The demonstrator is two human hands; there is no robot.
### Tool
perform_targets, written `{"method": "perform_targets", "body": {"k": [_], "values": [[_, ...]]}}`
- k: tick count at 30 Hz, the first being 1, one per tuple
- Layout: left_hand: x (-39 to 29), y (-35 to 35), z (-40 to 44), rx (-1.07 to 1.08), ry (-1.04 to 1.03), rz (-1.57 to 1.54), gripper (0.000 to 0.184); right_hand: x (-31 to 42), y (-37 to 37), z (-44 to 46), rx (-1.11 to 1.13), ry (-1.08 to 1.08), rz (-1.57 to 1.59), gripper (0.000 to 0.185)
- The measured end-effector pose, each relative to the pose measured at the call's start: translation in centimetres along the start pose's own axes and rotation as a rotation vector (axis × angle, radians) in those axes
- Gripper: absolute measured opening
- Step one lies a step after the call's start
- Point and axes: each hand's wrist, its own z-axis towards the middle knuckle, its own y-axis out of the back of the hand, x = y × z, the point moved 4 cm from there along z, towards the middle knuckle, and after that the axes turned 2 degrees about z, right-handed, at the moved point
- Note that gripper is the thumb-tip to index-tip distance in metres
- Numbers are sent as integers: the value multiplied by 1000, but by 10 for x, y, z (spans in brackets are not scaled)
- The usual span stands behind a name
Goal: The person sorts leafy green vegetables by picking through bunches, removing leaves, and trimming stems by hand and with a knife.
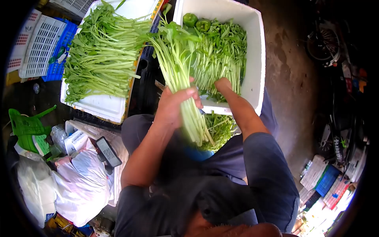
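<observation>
My left hand [177, 103] is closed around a bunch of long-stemmed water spinach [175, 67], leaves pointing away and cut ends towards my lap. My right hand [224, 85] reaches into a white foam box [256, 59], touching the leafy green stems [221, 51] packed in it; its fingers are hidden among them. Two round green fruits or peppers [203, 25] lie at the far end of that box. To the left, a layer of water spinach [104, 55] is spread over a white foam tray or lid [114, 111].
More greens [219, 128] lie between my knees, below the box. White plastic crates [43, 46] and a blue crate [59, 69] stand far left. Nearer are a green plastic chair [29, 126], white bags [81, 185] and a small scale-like display [108, 152]. Bikes [325, 41] stand at right.
</observation>
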Motion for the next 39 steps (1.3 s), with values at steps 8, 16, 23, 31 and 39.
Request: {"method": "perform_targets", "body": {"k": [8, 16, 23, 31, 39], "values": [[1, -2, 2, 3, -6, 35, 39, 6, 115, -77, 223, 15, 341, 26], [3, -7, -5, 48, -50, 82, 41, -21, 186, -225, 55, 171, 1070, 14], [25, -7, -3, 11, -50, 257, 42, -54, 163, -302, -169, 144, 1188, 21], [53, -14, -14, 27, -35, 352, 38, -53, 155, -375, -192, 273, 1382, 15], [69, -30, -25, 57, -64, 424, 36, -26, 121, -417, -304, 365, 1226, 15]]}}
